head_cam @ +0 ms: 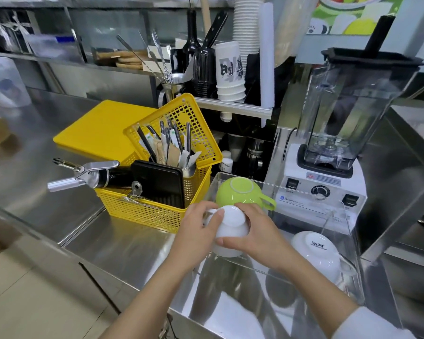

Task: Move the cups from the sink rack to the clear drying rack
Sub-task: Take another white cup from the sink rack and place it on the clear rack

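Observation:
A white cup (231,227), upside down, is held between my left hand (197,232) and my right hand (252,231) at the near left edge of the clear drying rack (338,245). Both hands grip its sides. Inside the rack, a green cup (241,192) lies upside down at the back left, its handle pointing right. Another white cup (316,253) with black lettering on its base sits upside down at the rack's right side. The sink rack is out of view.
A yellow basket (142,209) with utensils and a cream whipper stands just left of the rack. A white blender (328,167) stands behind the rack. A yellow board (98,128) lies on the steel counter (34,167). Stacked paper cups sit on a shelf behind.

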A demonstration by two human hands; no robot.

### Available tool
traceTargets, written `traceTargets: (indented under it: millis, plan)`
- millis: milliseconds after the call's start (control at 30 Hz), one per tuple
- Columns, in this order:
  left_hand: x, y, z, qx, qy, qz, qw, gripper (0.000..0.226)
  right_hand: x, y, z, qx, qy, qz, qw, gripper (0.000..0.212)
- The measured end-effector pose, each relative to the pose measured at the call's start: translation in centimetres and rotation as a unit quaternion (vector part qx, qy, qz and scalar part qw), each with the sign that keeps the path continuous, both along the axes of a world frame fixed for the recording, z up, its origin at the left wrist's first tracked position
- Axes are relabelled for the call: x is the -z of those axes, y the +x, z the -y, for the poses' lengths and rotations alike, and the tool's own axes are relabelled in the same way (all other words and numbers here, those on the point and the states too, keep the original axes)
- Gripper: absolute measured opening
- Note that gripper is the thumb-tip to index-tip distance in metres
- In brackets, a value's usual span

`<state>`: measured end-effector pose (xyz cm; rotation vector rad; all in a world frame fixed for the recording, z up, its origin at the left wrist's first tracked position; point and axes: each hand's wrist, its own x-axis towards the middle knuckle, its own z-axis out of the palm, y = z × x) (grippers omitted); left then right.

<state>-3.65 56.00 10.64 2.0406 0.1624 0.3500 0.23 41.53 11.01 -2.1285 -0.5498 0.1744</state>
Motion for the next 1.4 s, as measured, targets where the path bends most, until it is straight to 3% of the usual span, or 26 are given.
traceTargets:
  millis: [300,533,733,833,933,1100,1400]
  plan:
    - [0.9,0.3,1.0,0.041,0.021,-0.021,0.999,0.051,0.4,0.7,1.3,0.003,0.019,0.019,1.0,0.059]
    - [1.1,0.8,0.8,0.086,0.062,-0.048,0.993,0.053,0.3,0.8,1.5,-0.004,-0.008,0.004,1.0,0.076]
    - [0.9,0.6,1.1,0.074,0.068,-0.055,0.993,0.054,-0.8,0.7,1.8,-0.03,-0.1,0.0,0.995,0.089]
    - [0.6,0.6,1.0,0.075,0.082,-0.064,0.992,0.053,-1.4,0.3,1.7,-0.025,-0.175,0.045,0.983,0.09]
    - [0.2,0.4,1.3,0.052,0.178,-0.01,0.983,0.057,-2.0,0.0,2.0,-0.027,-0.255,0.145,0.956,0.088]
    - [-1.8,0.4,2.7,0.052,0.268,0.086,0.958,0.071,-3.7,-0.1,4.1,-0.012,-0.251,0.209,0.945,0.085]
    - [-4.1,3.3,12.2,0.142,0.279,0.131,0.941,0.064,-4.9,0.0,15.0,0.109,-0.247,0.22,0.937,0.081]
